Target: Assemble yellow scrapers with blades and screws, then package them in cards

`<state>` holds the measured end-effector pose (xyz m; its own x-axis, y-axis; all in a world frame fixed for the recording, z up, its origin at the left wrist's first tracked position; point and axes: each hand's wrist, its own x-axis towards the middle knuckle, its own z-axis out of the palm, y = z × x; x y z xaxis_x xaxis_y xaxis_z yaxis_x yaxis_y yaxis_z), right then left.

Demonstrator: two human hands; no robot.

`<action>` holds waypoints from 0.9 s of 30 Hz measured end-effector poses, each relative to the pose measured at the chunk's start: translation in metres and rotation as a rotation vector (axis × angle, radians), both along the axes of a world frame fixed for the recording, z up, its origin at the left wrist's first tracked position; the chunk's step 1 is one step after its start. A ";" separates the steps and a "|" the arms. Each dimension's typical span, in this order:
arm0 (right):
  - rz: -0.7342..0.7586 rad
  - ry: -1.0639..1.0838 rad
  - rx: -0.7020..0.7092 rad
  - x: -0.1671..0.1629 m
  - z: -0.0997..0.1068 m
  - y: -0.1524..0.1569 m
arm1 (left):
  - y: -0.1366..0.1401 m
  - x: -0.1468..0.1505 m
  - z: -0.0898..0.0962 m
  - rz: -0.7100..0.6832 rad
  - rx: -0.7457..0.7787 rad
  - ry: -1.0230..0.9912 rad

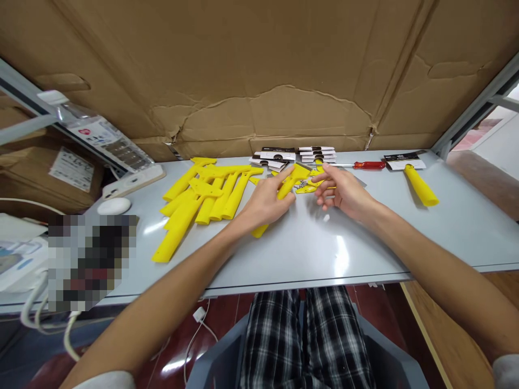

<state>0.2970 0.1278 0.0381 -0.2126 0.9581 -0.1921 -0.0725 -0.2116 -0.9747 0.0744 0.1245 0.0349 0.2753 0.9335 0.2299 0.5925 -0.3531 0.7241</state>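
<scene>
My left hand (267, 201) is closed around a yellow plastic scraper handle (288, 185), its wide head pointing away from me and its lower end showing below my palm. Just right of it, my right hand (345, 193) hovers with loosely curled fingers, thumb apart from them, and nothing visible in its grasp. Between and beyond the hands lie small yellow plastic pieces (307, 189) and a little heap of metal screws (300, 184), partly hidden by my fingers. A screwdriver with a red handle (368, 165) lies behind my right hand.
Several yellow handles (184, 224) are piled at left. Folded black-and-white cards (317, 153) stand along the cardboard backing (284, 119). A carded yellow scraper (421, 186) lies at right. A water bottle (105, 135), power strip (133, 181) and white mouse (114, 206) are at far left.
</scene>
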 end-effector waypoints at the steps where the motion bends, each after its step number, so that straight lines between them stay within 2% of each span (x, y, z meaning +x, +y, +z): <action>1: -0.028 -0.021 0.029 0.002 0.001 0.001 | 0.001 0.000 0.002 -0.012 -0.084 -0.092; 3: -0.084 -0.133 0.138 0.005 0.003 0.003 | 0.002 0.000 0.005 -0.063 -0.276 -0.284; 5: -0.141 -0.352 0.335 0.009 0.002 0.004 | 0.004 -0.001 0.005 -0.129 -0.429 -0.476; 8: -0.153 -0.694 0.636 0.016 -0.001 0.008 | 0.010 -0.002 0.001 -0.204 -0.570 -0.691; 10: -0.087 -0.799 0.722 0.021 -0.004 0.011 | 0.014 -0.002 -0.004 -0.231 -0.630 -0.744; 18: 0.195 -1.000 0.785 0.029 -0.007 0.015 | 0.018 -0.002 -0.015 -0.261 -0.633 -0.755; 23: 0.413 -1.032 0.773 0.030 -0.007 0.012 | 0.017 -0.003 -0.015 -0.265 -0.627 -0.777; 27: 0.465 -1.035 0.759 0.031 -0.011 0.015 | 0.017 -0.003 -0.015 -0.298 -0.663 -0.782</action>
